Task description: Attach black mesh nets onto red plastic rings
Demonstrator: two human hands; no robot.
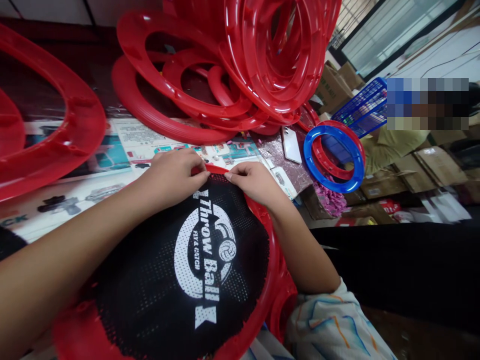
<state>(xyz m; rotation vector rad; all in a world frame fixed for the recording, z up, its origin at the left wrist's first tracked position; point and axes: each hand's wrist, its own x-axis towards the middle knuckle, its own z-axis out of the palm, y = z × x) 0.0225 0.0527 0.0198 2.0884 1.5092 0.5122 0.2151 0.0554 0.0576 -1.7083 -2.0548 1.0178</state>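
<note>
A red ring (272, 280) fills the near middle, its close end toward the person's lap, with black mesh (150, 280) lying across its opening; brought in like this, its far rim comes within easy reach of both arms. The mesh's white "Throw Ball" print runs down toward the lap. At that far rim the left hand (179, 172) and the right hand (255, 182) stand near each other, each pinching the mesh's edge between thumb and fingers, probably to keep that short stretch taut and lined up with the ring. The table beneath is dark red, mostly covered by printed sheets (144, 142). Beyond the hands, a pile of red rings (180, 112) is heaped loosely, perhaps to stay within reach. Off to the right are cardboard boxes (438, 167), a person in a yellow top (393, 145), a blue basket (358, 107), and a blue ring (311, 167) overlapping a red one; what props it I cannot tell. Below it lie pink pieces (332, 199), and near the table's right side a phone (291, 146).
</note>
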